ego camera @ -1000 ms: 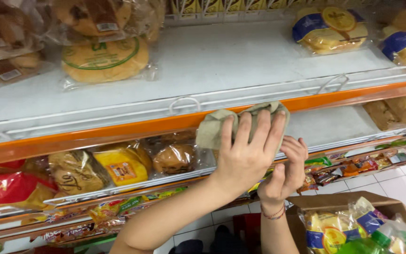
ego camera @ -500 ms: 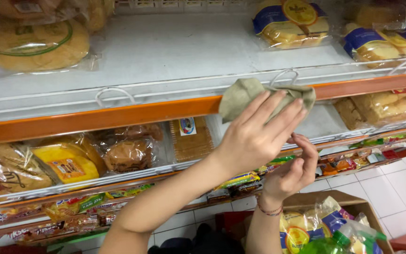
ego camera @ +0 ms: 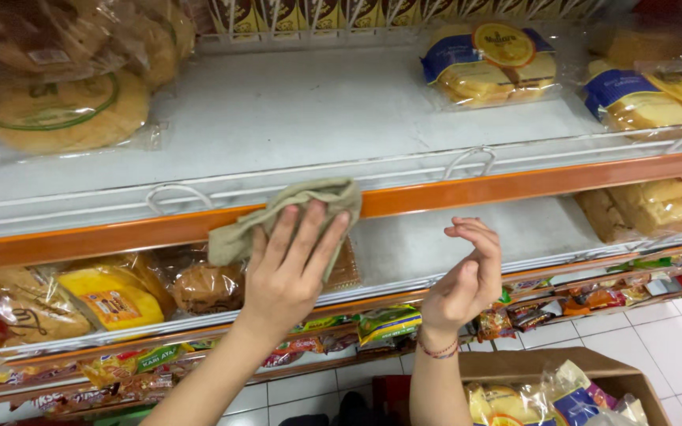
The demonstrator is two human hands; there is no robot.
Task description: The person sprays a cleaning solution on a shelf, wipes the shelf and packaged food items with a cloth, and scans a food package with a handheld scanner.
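Head view: the left hand (ego camera: 282,276) presses a crumpled olive-grey cloth (ego camera: 294,214) flat-fingered against the orange shelf edge (ego camera: 467,192). Half a second ago the cloth sat further right along that edge; it has slid left, so the wiping stroke is running leftward along the strip. The right hand (ego camera: 467,276), which was tucked just under the left, now hangs apart to its right, fingers loosely curled, holding nothing. Above the hands lies the white, matt, speckled shelf (ego camera: 294,118) with white wire loops. Glossy plastic-wrapped round breads (ego camera: 65,110) sit up-left of the left hand, blue-and-yellow bun packs (ego camera: 487,67) above the right hand. A brown cardboard box (ego camera: 562,379) stands below the right hand.
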